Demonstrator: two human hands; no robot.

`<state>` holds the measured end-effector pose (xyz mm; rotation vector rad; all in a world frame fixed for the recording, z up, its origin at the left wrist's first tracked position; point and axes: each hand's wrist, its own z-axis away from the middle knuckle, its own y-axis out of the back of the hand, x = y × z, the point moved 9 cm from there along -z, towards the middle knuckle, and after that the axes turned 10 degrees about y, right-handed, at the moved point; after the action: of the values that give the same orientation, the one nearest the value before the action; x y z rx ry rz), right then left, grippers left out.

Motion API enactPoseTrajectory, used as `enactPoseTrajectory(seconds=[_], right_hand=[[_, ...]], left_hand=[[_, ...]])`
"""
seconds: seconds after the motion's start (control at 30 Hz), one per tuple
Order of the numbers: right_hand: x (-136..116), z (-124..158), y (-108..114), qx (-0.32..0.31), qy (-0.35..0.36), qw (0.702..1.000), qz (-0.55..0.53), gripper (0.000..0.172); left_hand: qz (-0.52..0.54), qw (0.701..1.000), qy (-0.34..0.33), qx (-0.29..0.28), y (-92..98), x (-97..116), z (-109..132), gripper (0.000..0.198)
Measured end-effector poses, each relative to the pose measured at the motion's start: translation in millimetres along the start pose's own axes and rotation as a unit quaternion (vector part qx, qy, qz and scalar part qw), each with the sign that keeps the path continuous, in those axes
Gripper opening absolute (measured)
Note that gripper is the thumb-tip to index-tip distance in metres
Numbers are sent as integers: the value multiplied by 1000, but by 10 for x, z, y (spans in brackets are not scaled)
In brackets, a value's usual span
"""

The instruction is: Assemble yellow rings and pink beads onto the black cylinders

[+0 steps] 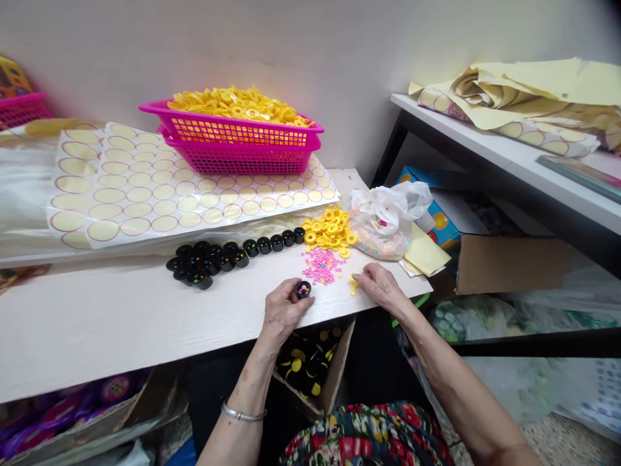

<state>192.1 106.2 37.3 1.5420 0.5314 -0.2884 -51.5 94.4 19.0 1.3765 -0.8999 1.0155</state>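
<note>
My left hand [285, 309] is closed round a small black cup [303, 289], its mouth showing a few pink and coloured beads inside. To the right, my right hand [381, 285] pinches a small yellow plastic piece [354, 282] just above the white tabletop. Between and beyond the hands lies a loose spread of pink beads [322, 266]. Behind the beads is a heap of yellow ring-shaped pieces [330, 228]. A row of black cups [263, 244] runs leftward from that heap into a cluster of more black cups [198, 259], several with coloured beads in them.
Stacked pink baskets [242, 155] full of yellow pieces stand on sticker sheets [140, 194] at the back. A knotted plastic bag [383, 220] sits right of the heap. Below the table edge, a cardboard box [334, 375] holds black and yellow parts. A white shelf [524, 145] rises at right.
</note>
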Motion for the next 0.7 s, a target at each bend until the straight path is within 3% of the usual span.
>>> enactPoseTrajectory(seconds=[0.1,0.2,0.27,0.33,0.47,0.57,0.7], right_hand=[[-67,26,-9,19,-41,994,104,25],[-186,5,-29,20,-31,990,135,13],[-303,-25,-27,23,0,994,103,9],[-530,-53,-27,27,74,997,24,11],[-1134,-20,-78,2,231,963,-140,14],[-1379,-16,-186,-25,256,956,-142,12],[-1423,-64,-297,-32,254,962,-95,15]], left_hand=[[-7,1000,-10,-6,-13,31,8,32],[-2,1000,-7,-10,-25,28,9,30],[2,1000,-3,-12,-35,15,9,28],[7,1000,-2,-12,-45,3,11,28],[12,1000,-5,-13,-57,-23,12,29],[2,1000,-9,-21,-71,-35,13,25],[-18,999,-24,-29,-78,-1,23,21]])
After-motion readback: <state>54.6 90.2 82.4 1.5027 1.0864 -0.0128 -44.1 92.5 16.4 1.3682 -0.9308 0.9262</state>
